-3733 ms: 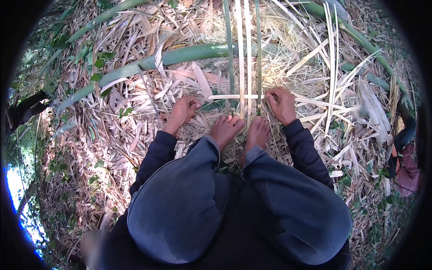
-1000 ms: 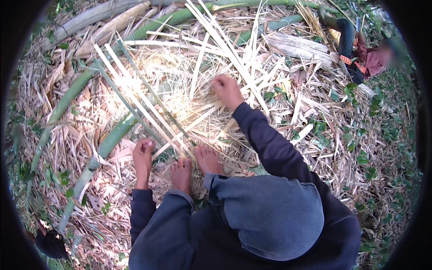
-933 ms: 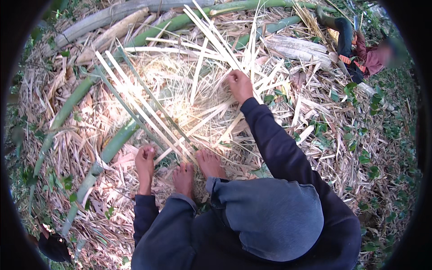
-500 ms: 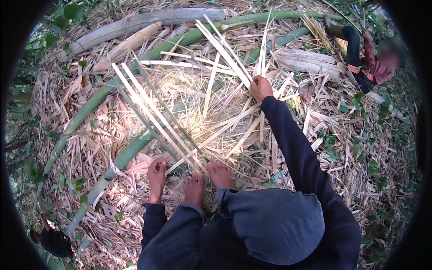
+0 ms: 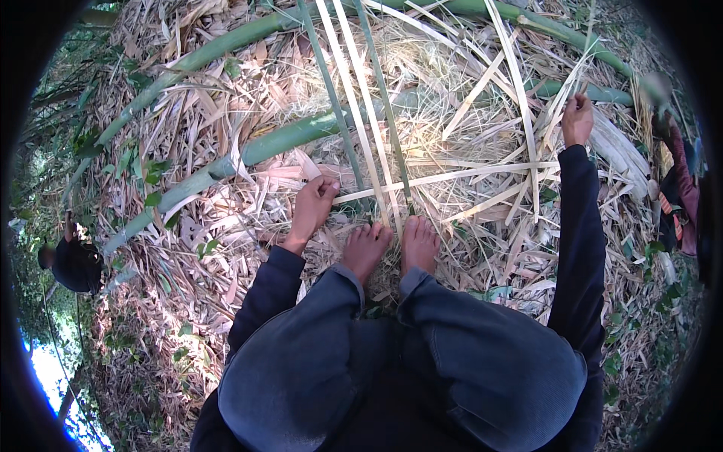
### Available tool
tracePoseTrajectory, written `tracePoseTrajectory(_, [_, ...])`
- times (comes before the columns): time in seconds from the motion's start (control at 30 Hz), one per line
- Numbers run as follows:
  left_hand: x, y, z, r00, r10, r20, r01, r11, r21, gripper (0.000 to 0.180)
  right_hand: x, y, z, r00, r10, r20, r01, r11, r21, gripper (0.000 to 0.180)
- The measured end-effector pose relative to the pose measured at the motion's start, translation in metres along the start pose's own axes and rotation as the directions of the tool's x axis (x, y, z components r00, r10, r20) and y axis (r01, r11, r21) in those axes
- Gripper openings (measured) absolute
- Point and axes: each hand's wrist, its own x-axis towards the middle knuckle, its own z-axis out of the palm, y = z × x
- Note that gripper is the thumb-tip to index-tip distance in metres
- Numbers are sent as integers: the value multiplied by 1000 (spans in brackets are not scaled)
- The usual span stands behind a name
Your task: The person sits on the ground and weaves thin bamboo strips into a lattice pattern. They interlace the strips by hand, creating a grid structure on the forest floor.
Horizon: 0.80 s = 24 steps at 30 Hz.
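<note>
A long, flat, pale bamboo strip [image 5: 452,175] lies crosswise just beyond the person's two bare feet [image 5: 367,250]. Its long axis runs side to side across the line of the toes, the right end slightly farther from the feet than the left. It crosses two long pale bamboo strips [image 5: 354,113] and two narrow green bamboo strips [image 5: 388,117], a green one on each outer side. All four point away from the feet and lean left toward their far ends; their near ends lie at the toes. Which pass over and which under the crosswise strip cannot be told.

The left hand [image 5: 312,209], ahead and left of the feet, is at the crosswise strip's left end, thumb and fingers bent together; whether they grip it cannot be told. The right hand [image 5: 578,118] is well ahead and right of the feet, apart from that strip, fingers curled inward near some thin pale slivers; whether it grasps one is unclear.

A thick green bamboo pole [image 5: 294,134] slants across the dry leaf litter beyond the feet. Another person in dark clothing [image 5: 71,260] is far left of them.
</note>
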Motion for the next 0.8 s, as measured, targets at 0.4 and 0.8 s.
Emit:
tracePoseTrajectory(0.4, [4,-9,1,997,12,-82,-15,999,-42,19,11,-138,-67,999,-24,-49,51,732,679,19])
tracePoseTrajectory(0.8, [-3,56,-15,998,28,-48,-50,834,-549,26,-151,-175,-66,644,-220,732,-79,933,350,32])
